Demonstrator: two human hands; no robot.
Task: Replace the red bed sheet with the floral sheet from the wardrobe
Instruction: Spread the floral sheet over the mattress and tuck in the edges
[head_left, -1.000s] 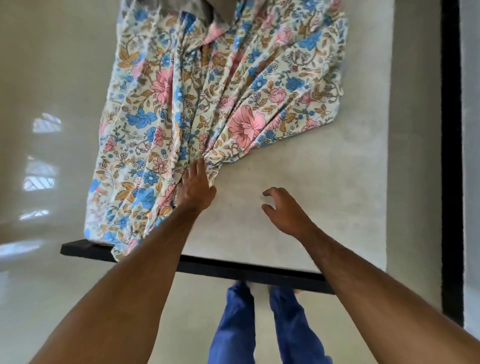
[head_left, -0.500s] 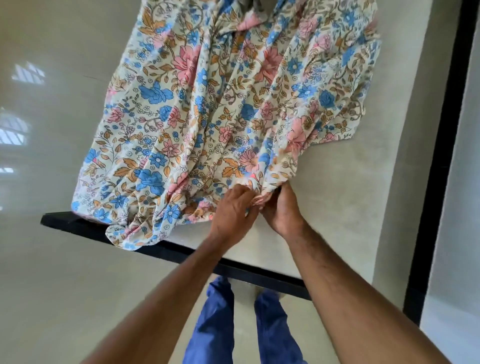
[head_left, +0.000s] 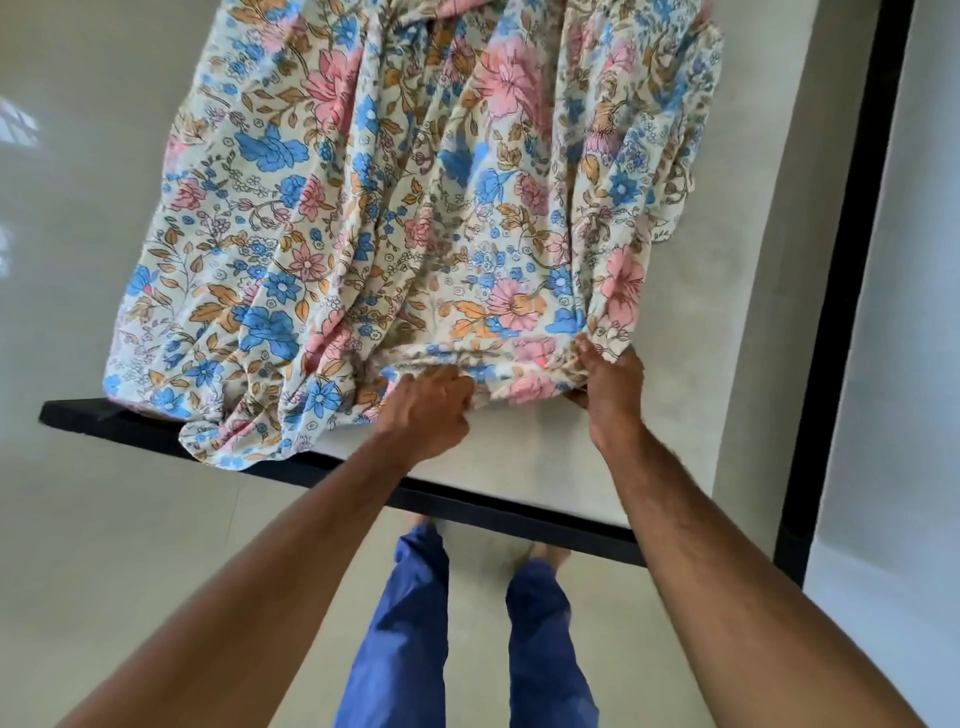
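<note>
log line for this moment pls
phase: spreading | left hand: grips floral sheet hem | right hand: grips hem | mattress: partly bare

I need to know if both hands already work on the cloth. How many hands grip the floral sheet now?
2. The left hand grips the near hem of the cream, pink and blue floral cotton sheet; the right hand grips that hem further right.

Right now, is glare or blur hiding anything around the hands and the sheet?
Head view: sharp and evenly lit on the floral sheet and both hands, left hand and right hand; window glare only on the floor at far left; wide-angle bend skews the black bed frame; the sheet's top is cut off.
</note>
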